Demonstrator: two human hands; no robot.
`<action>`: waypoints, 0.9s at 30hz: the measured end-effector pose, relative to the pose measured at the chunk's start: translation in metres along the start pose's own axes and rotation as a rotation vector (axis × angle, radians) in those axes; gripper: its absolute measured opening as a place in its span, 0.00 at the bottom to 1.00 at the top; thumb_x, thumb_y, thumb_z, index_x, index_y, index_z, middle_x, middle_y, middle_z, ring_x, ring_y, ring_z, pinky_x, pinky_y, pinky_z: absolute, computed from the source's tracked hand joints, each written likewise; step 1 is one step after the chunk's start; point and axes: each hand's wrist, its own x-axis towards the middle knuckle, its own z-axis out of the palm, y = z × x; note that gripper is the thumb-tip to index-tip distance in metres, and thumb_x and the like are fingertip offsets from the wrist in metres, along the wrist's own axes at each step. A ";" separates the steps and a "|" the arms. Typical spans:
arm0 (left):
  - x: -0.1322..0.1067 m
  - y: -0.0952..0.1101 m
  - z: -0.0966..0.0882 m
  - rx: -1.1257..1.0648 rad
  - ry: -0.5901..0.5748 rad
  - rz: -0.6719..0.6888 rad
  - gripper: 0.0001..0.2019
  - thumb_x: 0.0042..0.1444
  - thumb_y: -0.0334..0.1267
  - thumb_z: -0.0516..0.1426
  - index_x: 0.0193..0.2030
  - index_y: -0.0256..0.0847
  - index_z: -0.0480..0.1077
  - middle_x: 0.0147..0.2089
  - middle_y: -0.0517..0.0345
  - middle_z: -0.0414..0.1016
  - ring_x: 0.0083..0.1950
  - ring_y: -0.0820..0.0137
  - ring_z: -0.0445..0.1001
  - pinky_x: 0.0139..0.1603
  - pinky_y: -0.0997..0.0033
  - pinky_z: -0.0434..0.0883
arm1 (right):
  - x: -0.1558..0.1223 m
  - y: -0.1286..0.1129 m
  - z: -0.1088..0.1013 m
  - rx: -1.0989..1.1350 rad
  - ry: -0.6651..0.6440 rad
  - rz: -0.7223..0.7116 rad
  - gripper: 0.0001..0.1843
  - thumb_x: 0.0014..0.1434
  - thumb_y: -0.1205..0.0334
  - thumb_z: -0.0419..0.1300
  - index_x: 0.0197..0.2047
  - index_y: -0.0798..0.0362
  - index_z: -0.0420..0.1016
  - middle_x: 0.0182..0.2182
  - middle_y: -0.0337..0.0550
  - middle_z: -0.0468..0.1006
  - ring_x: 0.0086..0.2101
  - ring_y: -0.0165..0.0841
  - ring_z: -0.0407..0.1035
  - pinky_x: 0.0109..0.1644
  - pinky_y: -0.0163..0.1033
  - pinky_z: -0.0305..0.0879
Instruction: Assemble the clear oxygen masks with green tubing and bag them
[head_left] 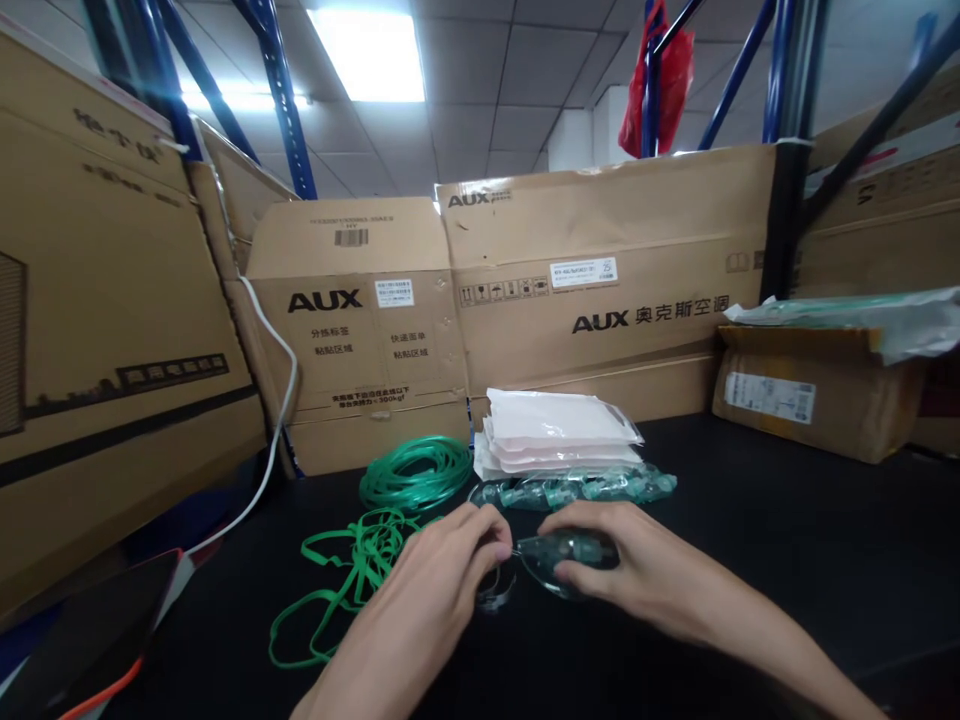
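Note:
My right hand [626,550] is wrapped round a clear green plastic face mask [546,550], held sideways just above the dark tabletop. At the mask's narrow left tip, the thumb and fingers of my left hand [461,560] are pinched together on a thin metallic-looking strip, mostly hidden by the fingertips. A small clear loop [495,598] shows below my left fingers; I cannot tell what it is. Beside my left hand lies a tangle of flat green elastic straps [330,600]. Just beyond both hands is a row of more clear green masks [562,490].
Coiled green tubing [416,475] lies behind the straps. White packets [559,425] are stacked behind the masks. Cardboard panels [375,360] wall the back of the black table [810,540]. An open carton [810,390] stands right; a dark flat device [105,625] with a white cable lies left.

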 end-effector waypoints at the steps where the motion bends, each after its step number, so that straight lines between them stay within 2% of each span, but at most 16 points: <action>1: 0.001 0.000 -0.002 -0.013 -0.013 0.002 0.09 0.73 0.37 0.50 0.45 0.51 0.72 0.47 0.63 0.76 0.50 0.67 0.75 0.51 0.70 0.69 | -0.001 -0.002 -0.002 -0.001 0.004 -0.010 0.18 0.63 0.51 0.65 0.56 0.38 0.79 0.55 0.40 0.81 0.57 0.45 0.72 0.62 0.50 0.68; 7: 0.008 0.011 -0.007 -0.100 -0.071 0.053 0.10 0.74 0.35 0.50 0.42 0.50 0.70 0.48 0.66 0.74 0.50 0.70 0.74 0.53 0.72 0.67 | -0.006 -0.006 -0.004 0.010 -0.021 -0.064 0.17 0.68 0.53 0.59 0.58 0.39 0.77 0.59 0.38 0.77 0.59 0.42 0.69 0.64 0.48 0.64; 11: 0.008 0.011 -0.003 -0.095 -0.073 0.081 0.09 0.73 0.34 0.52 0.48 0.53 0.71 0.52 0.68 0.75 0.54 0.71 0.73 0.56 0.71 0.66 | -0.006 -0.006 -0.009 -0.010 -0.042 -0.025 0.17 0.68 0.52 0.59 0.58 0.38 0.77 0.56 0.38 0.79 0.53 0.42 0.72 0.59 0.47 0.67; 14: 0.007 0.006 0.001 -0.077 -0.075 0.049 0.08 0.73 0.37 0.54 0.51 0.56 0.71 0.54 0.68 0.75 0.57 0.69 0.73 0.57 0.69 0.66 | -0.006 -0.009 -0.012 -0.030 -0.045 0.003 0.18 0.68 0.51 0.59 0.59 0.36 0.76 0.55 0.37 0.80 0.47 0.41 0.73 0.55 0.46 0.69; 17: 0.008 0.004 0.001 -0.067 -0.075 -0.005 0.06 0.72 0.41 0.55 0.51 0.57 0.72 0.54 0.67 0.77 0.57 0.65 0.74 0.55 0.66 0.67 | -0.006 -0.013 -0.012 -0.035 -0.065 0.023 0.18 0.68 0.50 0.59 0.59 0.35 0.77 0.52 0.37 0.81 0.42 0.39 0.73 0.51 0.45 0.69; 22: 0.010 0.010 -0.005 -0.085 -0.087 -0.039 0.08 0.69 0.44 0.57 0.51 0.53 0.75 0.50 0.60 0.79 0.54 0.60 0.75 0.51 0.65 0.69 | -0.006 -0.017 -0.012 0.020 -0.117 0.032 0.19 0.68 0.48 0.60 0.60 0.36 0.77 0.53 0.40 0.80 0.46 0.41 0.74 0.51 0.46 0.69; 27: 0.011 0.020 -0.008 -0.176 -0.040 -0.118 0.05 0.65 0.43 0.61 0.46 0.51 0.75 0.43 0.65 0.79 0.46 0.66 0.77 0.47 0.69 0.69 | -0.002 -0.017 -0.016 0.121 -0.171 0.006 0.18 0.69 0.47 0.59 0.59 0.37 0.77 0.39 0.38 0.81 0.33 0.35 0.73 0.40 0.41 0.69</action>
